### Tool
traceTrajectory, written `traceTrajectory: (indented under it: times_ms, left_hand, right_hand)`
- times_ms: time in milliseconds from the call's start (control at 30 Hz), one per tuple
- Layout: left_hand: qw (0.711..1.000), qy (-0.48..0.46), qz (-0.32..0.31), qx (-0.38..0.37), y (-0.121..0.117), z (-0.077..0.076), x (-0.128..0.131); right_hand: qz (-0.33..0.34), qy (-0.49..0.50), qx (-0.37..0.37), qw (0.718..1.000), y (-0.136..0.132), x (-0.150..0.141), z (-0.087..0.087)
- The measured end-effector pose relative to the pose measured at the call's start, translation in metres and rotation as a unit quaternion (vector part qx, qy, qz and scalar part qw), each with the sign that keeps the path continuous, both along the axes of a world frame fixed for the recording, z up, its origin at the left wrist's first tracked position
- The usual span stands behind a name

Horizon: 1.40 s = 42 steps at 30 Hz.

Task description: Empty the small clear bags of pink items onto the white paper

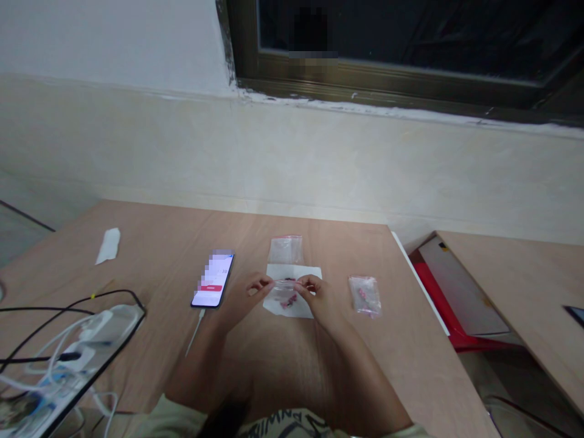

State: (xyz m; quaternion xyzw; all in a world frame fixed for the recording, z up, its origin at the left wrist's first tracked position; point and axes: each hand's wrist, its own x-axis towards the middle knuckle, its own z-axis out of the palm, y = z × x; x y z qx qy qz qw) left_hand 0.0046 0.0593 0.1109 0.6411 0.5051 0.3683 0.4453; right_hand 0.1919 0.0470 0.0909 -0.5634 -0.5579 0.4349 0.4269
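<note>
Between my two hands is a small clear plastic bag (285, 291), pinched at its upper corners over a white sheet of paper (298, 311). My left hand (256, 292) grips the left corner with thumb and finger closed. On the right corner, my right hand (314, 292) does the same. Small reddish pieces (289, 301) show at the bag's lower part; whether they are inside it or on the paper behind, I cannot tell. Just beyond the paper lies a flat clear zip bag (286, 249) with a red top edge. Right of my hands rests another clear bag (365, 296) with reddish pieces in it.
A lit phone (213, 280) lies left of my hands, with a white cable (195, 331) plugged in. Farther left are a white paper scrap (108, 245) and a white power strip (103, 331) with tangled cords. A red chair (449, 316) stands beyond the table's right edge.
</note>
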Motion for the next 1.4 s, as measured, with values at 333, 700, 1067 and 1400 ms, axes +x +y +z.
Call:
traceTrajectory:
  times_ms: [333, 700, 1067, 1400]
  left_hand:
    - [0.996, 0.053, -0.031, 0.063, -0.010, -0.007, -0.006]
    - [0.995, 0.052, -0.075, 0.042, -0.020, -0.011, 0.002]
    - [0.993, 0.067, -0.087, 0.049, -0.007, -0.006, 0.013]
    - [0.995, 0.070, -0.072, 0.011, 0.007, -0.020, -0.002]
  right_hand:
    - [-0.013, 0.045, -0.006, 0.999, -0.012, -0.005, -0.011]
    - [-0.022, 0.090, 0.004, 0.996, -0.024, -0.009, -0.012]
    - [-0.034, 0.164, -0.037, 0.985, -0.009, -0.020, -0.003]
    - [-0.027, 0.206, -0.041, 0.977, 0.000, -0.008, -0.011]
